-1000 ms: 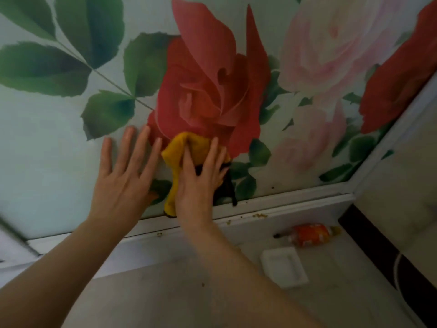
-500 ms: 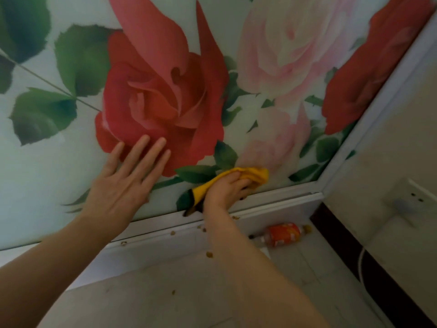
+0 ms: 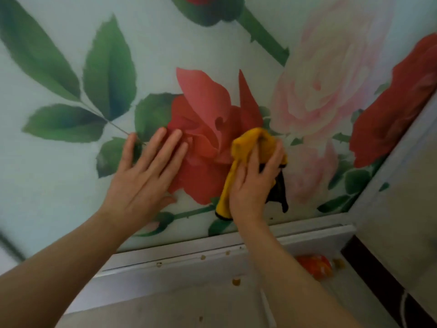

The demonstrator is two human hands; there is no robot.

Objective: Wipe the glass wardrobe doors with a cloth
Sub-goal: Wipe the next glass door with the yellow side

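The glass wardrobe door [image 3: 59, 181] fills the view, printed with red and pink roses and green leaves. My right hand [image 3: 254, 183] presses a yellow cloth with a black edge [image 3: 248, 143] flat against the glass, at the right side of the middle red rose. Its fingers lie straight over the cloth. My left hand [image 3: 144, 176] rests flat on the glass just left of that rose, fingers spread and straight, holding nothing.
The door's white bottom frame and track [image 3: 189, 254] run below my hands, dotted with small brown crumbs. An orange bottle [image 3: 315, 266] lies on the pale floor at lower right. A wall with a dark skirting [image 3: 378, 278] closes the right side.
My right hand has carried the cloth up from the door's bottom edge onto the red rose, its fingers now straight. My left hand stays flat on the glass.
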